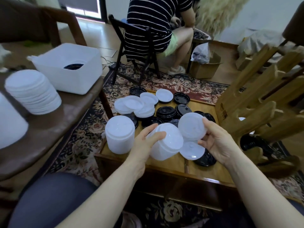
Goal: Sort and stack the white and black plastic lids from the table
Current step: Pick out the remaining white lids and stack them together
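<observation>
Near the bench's left edge a finished white stack (119,134) is standing; the left hand (146,142) is gripping a second white stack (166,143), the right hand (215,142) is pinching one white lid (191,125). Behind, loose white lids (136,104) and black lids (166,112) are waiting, roughly half unsorted.

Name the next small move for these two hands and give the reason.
Probably bring the white lid in the right hand onto the white stack the left hand holds: both are white, lid sits just beside the stack's top, tilted toward it.
</observation>
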Demonstrator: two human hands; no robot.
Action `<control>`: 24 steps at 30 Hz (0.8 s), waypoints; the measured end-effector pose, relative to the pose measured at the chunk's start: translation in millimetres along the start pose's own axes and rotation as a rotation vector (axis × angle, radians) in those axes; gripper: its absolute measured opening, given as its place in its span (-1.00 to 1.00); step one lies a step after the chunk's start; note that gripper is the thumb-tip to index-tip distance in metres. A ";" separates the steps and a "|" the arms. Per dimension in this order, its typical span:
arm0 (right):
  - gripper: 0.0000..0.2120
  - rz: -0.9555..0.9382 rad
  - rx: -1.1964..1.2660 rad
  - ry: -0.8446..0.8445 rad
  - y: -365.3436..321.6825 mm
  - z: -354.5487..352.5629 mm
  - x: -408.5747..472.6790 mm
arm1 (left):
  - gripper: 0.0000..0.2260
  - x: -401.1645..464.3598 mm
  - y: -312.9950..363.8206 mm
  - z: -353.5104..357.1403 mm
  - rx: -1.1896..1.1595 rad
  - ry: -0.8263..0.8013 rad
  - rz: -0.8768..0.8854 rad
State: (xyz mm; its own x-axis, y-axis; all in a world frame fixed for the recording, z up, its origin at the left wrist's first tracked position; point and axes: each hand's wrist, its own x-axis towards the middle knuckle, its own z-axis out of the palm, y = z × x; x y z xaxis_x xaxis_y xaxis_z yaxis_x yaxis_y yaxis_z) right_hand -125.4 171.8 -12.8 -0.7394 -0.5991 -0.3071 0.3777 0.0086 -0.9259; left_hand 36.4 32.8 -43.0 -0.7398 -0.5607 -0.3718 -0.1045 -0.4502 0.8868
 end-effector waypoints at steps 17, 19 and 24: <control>-0.62 0.024 -0.037 -0.433 -33.2 132.6 -12.5 | -0.17 -87.6 69.8 -80.2 0.150 -0.132 0.277; -0.54 0.008 -0.061 -0.480 -31.6 155.0 -13.3 | -0.21 -93.8 72.6 -93.7 0.132 -0.131 0.322; -0.44 0.007 -0.139 -0.658 -32.2 203.3 -22.5 | -0.36 -113.9 83.9 -123.5 0.158 -0.096 0.453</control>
State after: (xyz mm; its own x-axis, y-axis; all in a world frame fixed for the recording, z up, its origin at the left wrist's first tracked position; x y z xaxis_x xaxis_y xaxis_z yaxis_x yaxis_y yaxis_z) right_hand -7.7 22.3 68.6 -0.2271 -0.9613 -0.1562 0.2730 0.0911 -0.9577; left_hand 193.9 -27.0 39.8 -0.7914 -0.6058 0.0819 0.1486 -0.0607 0.9870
